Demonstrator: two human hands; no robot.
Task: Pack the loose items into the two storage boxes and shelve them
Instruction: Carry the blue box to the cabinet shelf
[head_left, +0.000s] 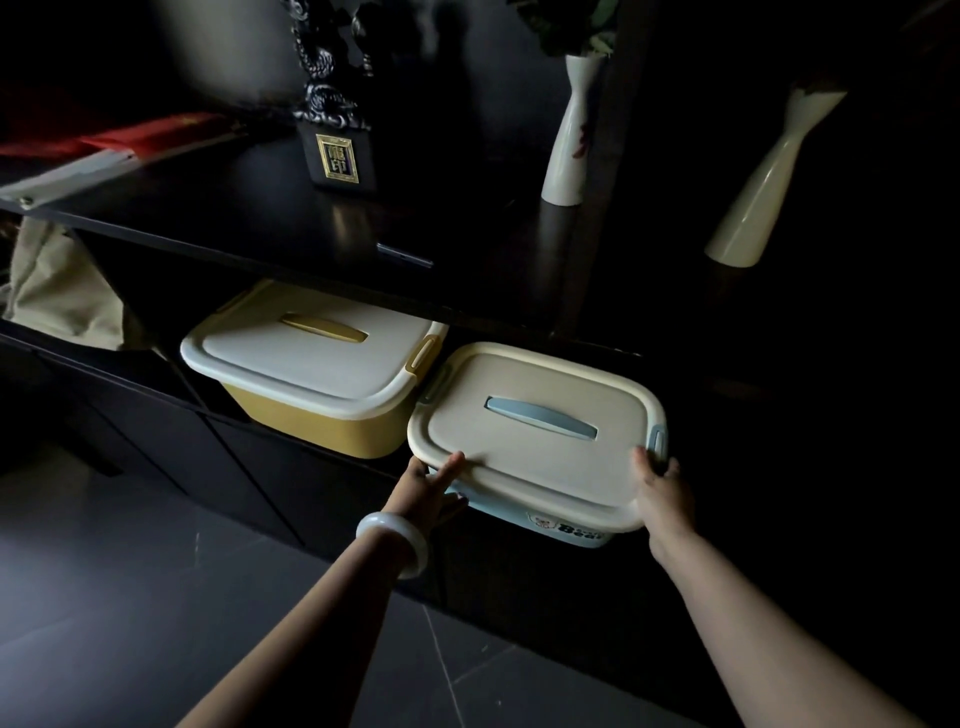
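The blue storage box sits at the front edge of the lower shelf of a dark shelving unit, its near end jutting out past the edge. It is smooth plastic, a rounded rectangle in shape, with a cream lid that has a raised rim, a recessed pale-blue handle across the middle and a blue clip at each end. A bear print with lettering shows on its pale-blue front wall.

The left hand holds the near left corner, thumb lying along the lid's rim and fingers tucked under the overhang. The right hand grips the near right corner beside the clip, thumb on top of the lid.

Just beside it to the left, nearly touching, stands the yellow storage box, the same shape, set farther back under the upper shelf, with a pale lid and a mustard handle.

A smooth white bangle circles the left wrist. On the glossy black upper shelf stand a dark carved ornament on a square base with a gold plaque, and a slim white ceramic vase. Crumpled beige fabric lies at the far left. The floor is matte grey tile.
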